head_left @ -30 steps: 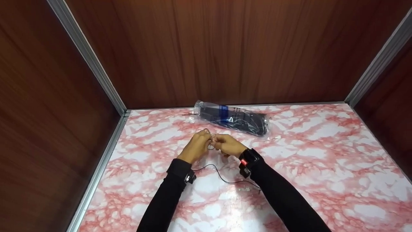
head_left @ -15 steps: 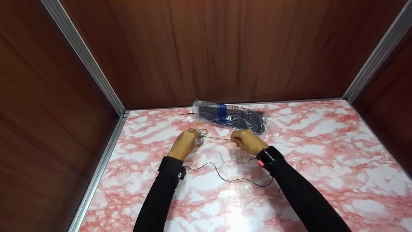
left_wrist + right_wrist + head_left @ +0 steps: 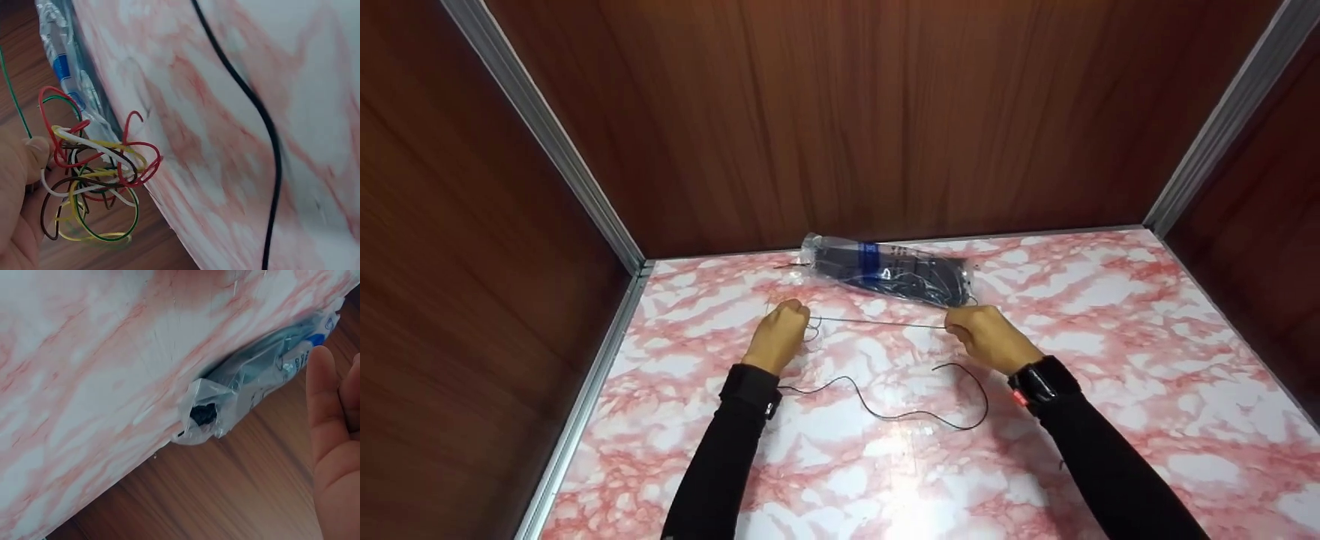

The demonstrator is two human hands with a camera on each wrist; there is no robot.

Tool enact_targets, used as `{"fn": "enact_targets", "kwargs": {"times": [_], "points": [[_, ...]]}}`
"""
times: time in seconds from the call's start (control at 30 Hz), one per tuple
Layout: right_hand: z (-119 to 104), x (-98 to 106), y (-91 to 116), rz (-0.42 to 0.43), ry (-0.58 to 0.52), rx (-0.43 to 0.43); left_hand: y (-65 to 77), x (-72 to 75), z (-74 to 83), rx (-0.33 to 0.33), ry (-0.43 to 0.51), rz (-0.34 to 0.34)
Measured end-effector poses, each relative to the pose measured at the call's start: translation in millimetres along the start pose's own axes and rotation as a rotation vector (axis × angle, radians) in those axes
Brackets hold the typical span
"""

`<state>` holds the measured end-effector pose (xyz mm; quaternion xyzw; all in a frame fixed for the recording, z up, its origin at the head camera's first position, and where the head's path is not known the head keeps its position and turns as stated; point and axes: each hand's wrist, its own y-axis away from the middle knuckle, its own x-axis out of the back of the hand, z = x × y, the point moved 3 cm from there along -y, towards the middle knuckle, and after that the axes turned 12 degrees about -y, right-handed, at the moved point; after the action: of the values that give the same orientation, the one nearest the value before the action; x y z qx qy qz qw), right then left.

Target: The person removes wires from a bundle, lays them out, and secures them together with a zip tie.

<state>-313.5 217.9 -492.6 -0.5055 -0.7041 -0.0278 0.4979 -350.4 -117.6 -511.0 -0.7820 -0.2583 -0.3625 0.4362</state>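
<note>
My left hand [image 3: 778,336] pinches a tangled bundle of thin wires [image 3: 104,151], coloured red, yellow, white, green and brown in the left wrist view. From its thumb a green wire [image 3: 13,93] runs up out of that view. In the head view one wire [image 3: 877,323] stretches taut from the left hand to my right hand [image 3: 991,339], whose curled fingers grip it. The right wrist view shows only part of the right hand [image 3: 337,433], with the wire hidden. Nearer me, a loose black wire [image 3: 915,413] lies in a wavy curve on the table.
A clear plastic bag [image 3: 889,272] with dark contents, probably cable ties, and a blue band lies at the back of the pink-and-white marbled table [image 3: 1140,360]. Brown wood-grain panels [image 3: 840,120] stand behind and at both sides, with grey metal edging [image 3: 562,142].
From close together over the bundle, my hands have drawn apart. The right has moved right with the wire, which now spans the gap; the left has shifted slightly left.
</note>
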Motion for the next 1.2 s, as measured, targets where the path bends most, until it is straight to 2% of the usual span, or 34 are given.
{"fn": "enact_targets", "kwargs": {"times": [0.2, 0.4, 0.53, 0.6, 0.67, 0.77, 0.87, 1.03, 1.2], "points": [[6, 15, 16, 0.014, 0.039, 0.011, 9.8, -8.8, -11.3, 0.044, 0.001, -0.045], [17, 27, 35, 0.026, 0.081, -0.023, 11.8, -13.0, -13.3, 0.074, 0.012, -0.071], [17, 31, 43, 0.030, 0.080, -0.039, 11.8, -15.1, -15.1, 0.037, -0.067, -0.039], [15, 32, 45, 0.037, 0.067, -0.049, 10.8, -16.1, -18.0, 0.038, -0.091, -0.022], [13, 33, 46, 0.044, 0.057, -0.057, 9.9, -18.3, -21.6, 0.042, -0.084, -0.014], [11, 35, 49, 0.046, 0.051, -0.062, 10.2, -22.0, -27.2, 0.059, -0.022, -0.021], [13, 41, 54, 0.065, 0.058, -0.062, 14.4, -26.9, -33.1, 0.065, -0.005, -0.052], [21, 55, 69, 0.143, 0.085, -0.108, 26.3, -28.3, -42.7, 0.122, 0.004, -0.184], [29, 58, 76, 0.119, 0.077, -0.167, 25.3, -22.1, -43.5, 0.186, 0.068, -0.276]]}}
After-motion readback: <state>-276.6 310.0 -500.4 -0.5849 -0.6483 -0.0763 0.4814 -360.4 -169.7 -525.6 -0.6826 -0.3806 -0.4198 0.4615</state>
